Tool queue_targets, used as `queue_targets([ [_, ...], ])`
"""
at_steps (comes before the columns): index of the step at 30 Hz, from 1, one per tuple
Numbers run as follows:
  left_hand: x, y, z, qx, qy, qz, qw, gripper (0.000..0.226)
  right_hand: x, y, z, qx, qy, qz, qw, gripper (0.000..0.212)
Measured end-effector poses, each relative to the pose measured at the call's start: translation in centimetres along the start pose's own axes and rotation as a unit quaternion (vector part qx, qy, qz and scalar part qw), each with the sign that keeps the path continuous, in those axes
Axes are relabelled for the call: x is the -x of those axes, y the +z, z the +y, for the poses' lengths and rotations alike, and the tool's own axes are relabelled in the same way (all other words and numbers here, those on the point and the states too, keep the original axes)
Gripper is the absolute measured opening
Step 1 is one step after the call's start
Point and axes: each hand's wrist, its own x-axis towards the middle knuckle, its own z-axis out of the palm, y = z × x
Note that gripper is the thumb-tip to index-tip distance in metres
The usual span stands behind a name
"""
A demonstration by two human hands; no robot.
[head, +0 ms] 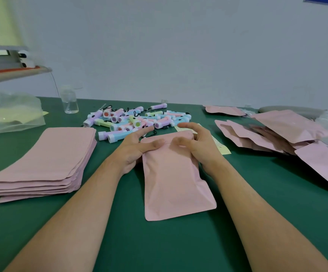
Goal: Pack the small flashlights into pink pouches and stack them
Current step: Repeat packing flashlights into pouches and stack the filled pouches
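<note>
A pink pouch (pixel 175 181) lies flat on the green table (pixel 120 232) in front of me, its far end bulging slightly. My left hand (pixel 137 149) pinches that far end from the left, thumb on top. My right hand (pixel 197 143) grips the same end from the right, fingers curled over the edge. Whether a flashlight is inside is hidden. Just beyond the hands lies a heap of small pastel flashlights (pixel 133 120) with black cords. A neat stack of flat pink pouches (pixel 47 161) sits at the left. A loose pile of bulging pink pouches (pixel 280 134) lies at the right.
A clear plastic bottle (pixel 70 102) stands at the back left of the table. A crumpled clear plastic bag (pixel 10 112) lies at the far left below a shelf. Yellow paper strips (pixel 221 147) lie under my right hand. More clear plastic sits at the far right edge.
</note>
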Motion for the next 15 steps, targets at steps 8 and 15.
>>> queue_targets([
  [8,0.28,0.42,0.01,-0.038,0.012,0.010,0.999,0.074,0.51,0.03,-0.23,0.043,0.044,-0.080,0.995,0.033],
  [15,0.34,0.27,-0.09,0.021,-0.014,-0.010,1.000,0.054,0.22,-0.16,-0.59,0.002,-0.003,-0.017,1.000,0.025],
])
